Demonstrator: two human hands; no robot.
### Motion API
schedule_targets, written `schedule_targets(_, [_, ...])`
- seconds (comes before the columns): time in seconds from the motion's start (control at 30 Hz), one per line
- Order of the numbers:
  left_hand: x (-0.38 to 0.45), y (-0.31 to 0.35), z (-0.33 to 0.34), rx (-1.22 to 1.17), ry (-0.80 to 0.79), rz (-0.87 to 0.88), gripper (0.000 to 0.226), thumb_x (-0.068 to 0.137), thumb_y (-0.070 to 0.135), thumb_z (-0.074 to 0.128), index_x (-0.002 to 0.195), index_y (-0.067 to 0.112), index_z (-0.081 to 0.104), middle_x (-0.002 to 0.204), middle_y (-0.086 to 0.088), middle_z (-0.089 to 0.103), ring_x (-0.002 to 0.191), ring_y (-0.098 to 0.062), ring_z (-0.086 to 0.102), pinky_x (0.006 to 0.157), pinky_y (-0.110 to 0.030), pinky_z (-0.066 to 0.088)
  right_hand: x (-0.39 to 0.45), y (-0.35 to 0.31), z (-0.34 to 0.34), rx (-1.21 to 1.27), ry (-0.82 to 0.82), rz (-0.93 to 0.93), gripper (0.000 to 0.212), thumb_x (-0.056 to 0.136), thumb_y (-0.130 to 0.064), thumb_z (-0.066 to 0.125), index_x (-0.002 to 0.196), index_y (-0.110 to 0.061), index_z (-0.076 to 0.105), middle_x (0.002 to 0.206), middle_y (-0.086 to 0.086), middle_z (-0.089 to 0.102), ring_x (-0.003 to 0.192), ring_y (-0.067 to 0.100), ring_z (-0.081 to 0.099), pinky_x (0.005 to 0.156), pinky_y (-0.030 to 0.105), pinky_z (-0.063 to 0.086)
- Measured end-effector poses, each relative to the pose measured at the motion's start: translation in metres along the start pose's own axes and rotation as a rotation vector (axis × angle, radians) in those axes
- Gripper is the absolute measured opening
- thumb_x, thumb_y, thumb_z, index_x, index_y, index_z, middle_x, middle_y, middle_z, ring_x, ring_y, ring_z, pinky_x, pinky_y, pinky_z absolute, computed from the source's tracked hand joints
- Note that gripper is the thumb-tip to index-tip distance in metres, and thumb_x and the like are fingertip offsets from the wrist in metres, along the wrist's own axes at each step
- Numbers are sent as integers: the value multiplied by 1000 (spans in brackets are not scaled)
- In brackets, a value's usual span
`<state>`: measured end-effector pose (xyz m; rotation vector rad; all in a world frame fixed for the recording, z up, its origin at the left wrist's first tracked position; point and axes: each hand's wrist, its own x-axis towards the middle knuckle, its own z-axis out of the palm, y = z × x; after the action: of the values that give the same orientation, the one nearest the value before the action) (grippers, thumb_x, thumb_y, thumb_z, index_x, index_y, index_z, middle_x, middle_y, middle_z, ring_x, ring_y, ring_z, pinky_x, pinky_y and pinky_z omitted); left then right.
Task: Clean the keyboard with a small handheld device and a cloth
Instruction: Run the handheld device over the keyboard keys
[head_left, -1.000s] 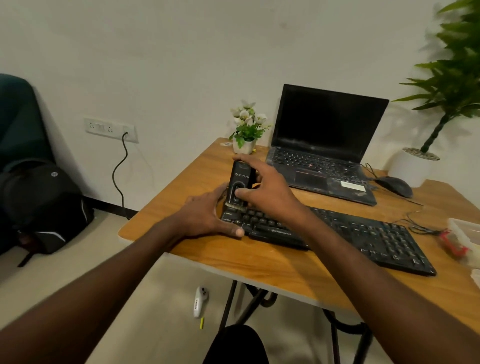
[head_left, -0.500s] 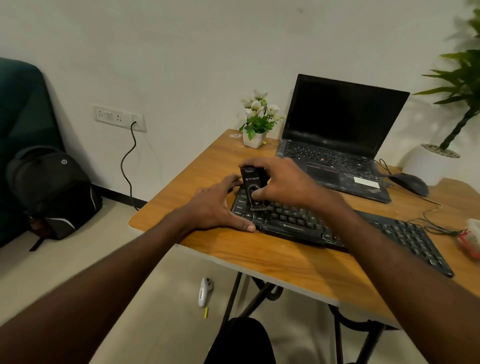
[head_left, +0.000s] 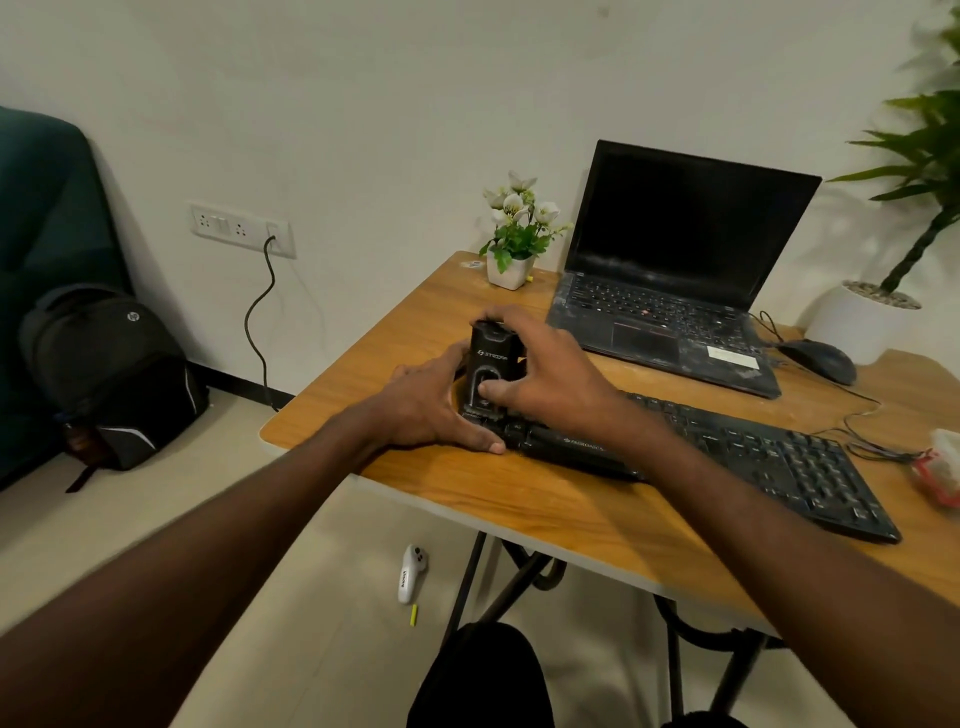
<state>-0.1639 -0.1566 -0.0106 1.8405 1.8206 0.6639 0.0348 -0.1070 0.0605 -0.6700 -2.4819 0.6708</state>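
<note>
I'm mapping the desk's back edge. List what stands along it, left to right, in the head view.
Flower pot → laptop → mouse → big plant pot.

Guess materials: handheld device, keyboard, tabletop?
Handheld device: likely matte black plastic, given its moulded casing with a printed logo. Keyboard: black plastic, dull finish, with separate moulded keys. Tabletop: wood-look surface, probably laminate over board; the grain is uniform, with a smooth light sheen and a pale edge band. None is certain from looks alone.
</note>
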Motion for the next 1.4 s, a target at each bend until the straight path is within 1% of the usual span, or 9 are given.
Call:
schedule_targets(0.2, [1, -3, 1, 20, -2, -15, 143, 51, 89, 85, 163, 45, 7, 165, 5, 45, 152, -23, 40, 129, -51, 15, -16, 3, -15, -147, -112, 4, 70, 85, -24, 80, 141, -36, 39, 118, -5, 64, 96, 8, 66, 74, 30, 61])
schedule_targets(0.4, [0, -4, -4, -14, -82, -4, 138, 57, 80, 86, 164, 45, 6, 156, 5, 50, 147, -28, 40, 128, -53, 23, -14, -6, 10, 15, 42, 11, 70, 84, -19, 80, 138, -35, 38, 116, -4, 64, 97, 10, 68, 74, 32, 62])
schedule_targets(0.47, [-1, -4, -6, -59, -98, -10, 136, 59, 72, 91, 162, 50, 5, 151, 8, 52, 144, -28, 42, 126, -55, 28, -15, -4, 9, -22, -23, -7, 70, 85, -20, 79, 139, -34, 37, 115, -3, 63, 95, 11, 67, 73, 35, 62])
schedule_targets(0.57, [0, -5, -10, -52, -131, 4, 133, 65, 70, 91, 163, 52, 3, 158, 7, 47, 148, -29, 39, 127, -57, 27, -9, -4, -3, -140, -97, -10, 68, 85, -22, 78, 137, -34, 37, 109, -1, 65, 88, 12, 69, 68, 39, 62])
schedule_targets(0.8, [6, -14, -10, -124, -149, 45, 130, 59, 75, 93, 160, 51, 14, 158, 13, 48, 147, -22, 43, 127, -59, 27, 6, -7, 13, -115, 22, 6, 64, 85, -13, 76, 137, -27, 39, 103, 3, 66, 83, 14, 69, 66, 42, 62])
schedule_targets(1.07, [8, -19, -6, -189, -153, 51, 132, 55, 73, 97, 160, 46, 22, 151, 14, 55, 142, -18, 50, 123, -55, 37, 18, -12, 4, -101, -116, -12, 66, 83, -16, 80, 135, -28, 41, 110, 0, 63, 91, 13, 67, 70, 37, 62])
schedule_targets(1.17, [8, -19, -6, -199, -142, 38, 132, 55, 71, 98, 161, 43, 24, 146, 15, 58, 138, -15, 52, 122, -51, 41, 20, -15, 6, -126, -174, -50, 64, 84, -15, 79, 134, -29, 41, 110, 0, 63, 92, 14, 67, 70, 41, 62])
schedule_targets(1.3, [6, -17, -6, -184, -134, 33, 133, 53, 73, 97, 161, 44, 25, 149, 14, 55, 138, -17, 51, 121, -50, 42, 26, -19, -8, -185, -277, -27, 68, 83, -16, 80, 137, -29, 41, 117, 0, 62, 100, 16, 65, 79, 41, 62])
schedule_targets(1.4, [6, -19, -6, -200, -133, 15, 123, 53, 74, 97, 156, 45, 36, 146, 14, 59, 137, -17, 53, 120, -51, 44, 29, -24, -3, -181, -241, -41, 67, 82, -16, 80, 135, -29, 42, 113, -1, 62, 95, 13, 65, 76, 40, 62])
